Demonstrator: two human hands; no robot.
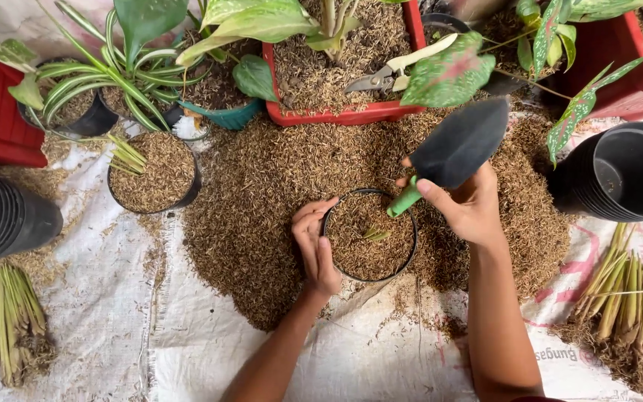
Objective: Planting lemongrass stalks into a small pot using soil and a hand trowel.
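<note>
A small black pot filled with brown husk stands in the middle of a husk pile; a tiny green shoot pokes out of its filling. My left hand rests against the pot's left rim, fingers curled on it. My right hand is at the pot's upper right and grips a trowel with a green handle and a black blade raised above the pile.
A second filled black pot sits to the left. Red planters with leafy plants and a pair of shears line the back. Stacked black pots lie at right and left. Bundles of cuttings lie on the white sheet.
</note>
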